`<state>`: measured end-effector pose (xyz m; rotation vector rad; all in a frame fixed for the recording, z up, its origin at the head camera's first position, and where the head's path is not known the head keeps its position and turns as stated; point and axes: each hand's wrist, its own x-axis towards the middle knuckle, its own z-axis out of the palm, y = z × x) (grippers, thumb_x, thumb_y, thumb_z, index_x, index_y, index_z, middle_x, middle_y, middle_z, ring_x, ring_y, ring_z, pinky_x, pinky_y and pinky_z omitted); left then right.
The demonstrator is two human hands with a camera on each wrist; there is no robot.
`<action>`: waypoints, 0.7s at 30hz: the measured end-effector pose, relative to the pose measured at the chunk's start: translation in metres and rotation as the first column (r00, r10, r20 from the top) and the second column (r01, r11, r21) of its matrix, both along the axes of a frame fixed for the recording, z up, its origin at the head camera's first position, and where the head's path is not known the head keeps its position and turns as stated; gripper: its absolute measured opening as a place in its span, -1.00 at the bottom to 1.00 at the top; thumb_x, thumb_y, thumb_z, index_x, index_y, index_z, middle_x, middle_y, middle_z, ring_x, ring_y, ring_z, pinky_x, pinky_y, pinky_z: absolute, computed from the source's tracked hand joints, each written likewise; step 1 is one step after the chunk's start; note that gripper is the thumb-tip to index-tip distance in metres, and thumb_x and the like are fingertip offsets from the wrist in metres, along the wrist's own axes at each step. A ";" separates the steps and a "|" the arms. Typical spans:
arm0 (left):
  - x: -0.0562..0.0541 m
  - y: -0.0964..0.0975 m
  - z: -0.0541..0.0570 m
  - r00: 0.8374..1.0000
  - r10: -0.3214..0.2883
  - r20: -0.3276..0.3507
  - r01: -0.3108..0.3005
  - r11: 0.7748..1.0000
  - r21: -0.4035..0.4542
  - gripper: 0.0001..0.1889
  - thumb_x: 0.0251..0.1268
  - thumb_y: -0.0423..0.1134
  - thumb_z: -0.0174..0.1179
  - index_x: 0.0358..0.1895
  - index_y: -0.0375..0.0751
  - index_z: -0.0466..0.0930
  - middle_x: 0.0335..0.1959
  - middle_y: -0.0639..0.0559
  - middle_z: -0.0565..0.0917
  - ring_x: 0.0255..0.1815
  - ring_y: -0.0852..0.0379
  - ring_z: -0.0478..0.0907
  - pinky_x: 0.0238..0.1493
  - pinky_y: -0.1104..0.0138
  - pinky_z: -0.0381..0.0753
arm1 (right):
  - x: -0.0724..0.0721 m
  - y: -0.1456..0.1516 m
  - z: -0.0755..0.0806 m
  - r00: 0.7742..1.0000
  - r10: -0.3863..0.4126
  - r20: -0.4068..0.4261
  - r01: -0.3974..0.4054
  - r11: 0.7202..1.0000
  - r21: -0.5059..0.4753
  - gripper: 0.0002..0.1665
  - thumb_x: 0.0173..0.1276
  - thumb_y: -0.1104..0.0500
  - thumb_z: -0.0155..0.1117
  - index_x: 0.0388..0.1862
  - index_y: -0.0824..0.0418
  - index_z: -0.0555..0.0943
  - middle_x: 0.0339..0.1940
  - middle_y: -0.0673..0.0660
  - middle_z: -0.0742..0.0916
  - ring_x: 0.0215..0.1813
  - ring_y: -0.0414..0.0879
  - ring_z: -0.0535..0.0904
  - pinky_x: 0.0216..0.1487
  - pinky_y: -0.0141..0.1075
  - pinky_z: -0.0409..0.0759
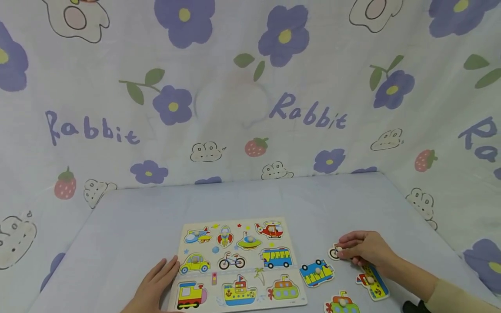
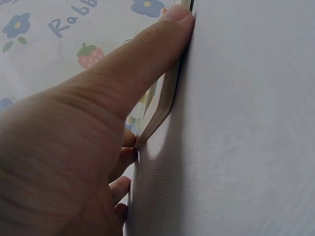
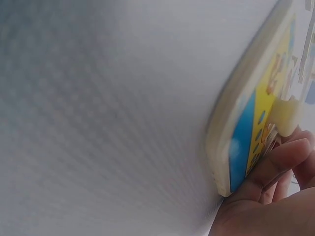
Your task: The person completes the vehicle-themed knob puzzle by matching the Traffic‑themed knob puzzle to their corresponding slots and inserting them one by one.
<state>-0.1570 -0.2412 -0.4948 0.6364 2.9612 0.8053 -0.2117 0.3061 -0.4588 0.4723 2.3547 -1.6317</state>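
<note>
A wooden knob puzzle board [image 1: 203, 282] with vehicle pictures lies flat on the table. My left hand [image 1: 154, 284] rests at its lower left corner, fingers along the left side and the thumb [image 2: 147, 59] straight along the near edge. To the right of the board, my right hand [image 1: 368, 250] pinches a bicycle puzzle piece [image 1: 334, 253] at its knob, fingertips hiding part of it. Right below that hand lies a boat piece [image 1: 377, 287], yellow and blue with a pale knob [image 3: 285, 115] close to the fingers in the right wrist view.
A bus piece [image 1: 317, 274] lies upside down beside the board's right edge. Nearer to me is a submarine piece [image 1: 342, 304], cut by the frame. Knobs show on the board's car [image 1: 195, 263], rocket [image 1: 225, 237] and helicopter [image 1: 270, 230]. A printed curtain [image 1: 235, 130] stands behind the table.
</note>
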 end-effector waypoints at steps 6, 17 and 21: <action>0.000 -0.001 -0.002 1.000 -0.013 -0.022 0.013 1.000 0.002 0.23 -0.28 0.43 0.43 0.43 -0.39 0.29 0.46 -0.21 0.28 0.42 -0.36 0.08 0.24 -0.32 0.22 | 0.002 -0.001 0.000 1.000 -0.012 0.002 0.012 1.000 0.001 -0.49 -0.03 0.26 0.63 -0.07 0.33 0.66 -0.29 0.14 0.77 -0.54 -0.09 0.49 -0.55 -0.34 0.47; 0.002 -0.003 -0.006 0.997 -0.001 -0.077 0.002 1.000 0.015 0.23 -0.32 0.42 0.46 0.41 -0.40 0.32 0.44 -0.21 0.31 0.38 -0.36 0.14 0.20 -0.32 0.27 | -0.001 -0.004 -0.001 1.000 -0.022 0.010 0.022 1.000 0.003 -0.47 -0.04 0.26 0.64 -0.06 0.33 0.66 -0.28 0.13 0.77 -0.55 -0.10 0.47 -0.56 -0.35 0.45; 0.001 -0.001 -0.007 0.994 -0.011 -0.105 0.012 1.000 0.013 0.21 -0.31 0.40 0.46 0.40 -0.40 0.33 0.43 -0.21 0.33 0.37 -0.37 0.16 0.20 -0.31 0.28 | 0.003 -0.001 -0.002 1.000 -0.025 -0.005 0.025 1.000 0.005 -0.47 -0.04 0.26 0.64 -0.06 0.33 0.66 -0.27 0.13 0.77 -0.55 -0.09 0.47 -0.56 -0.34 0.45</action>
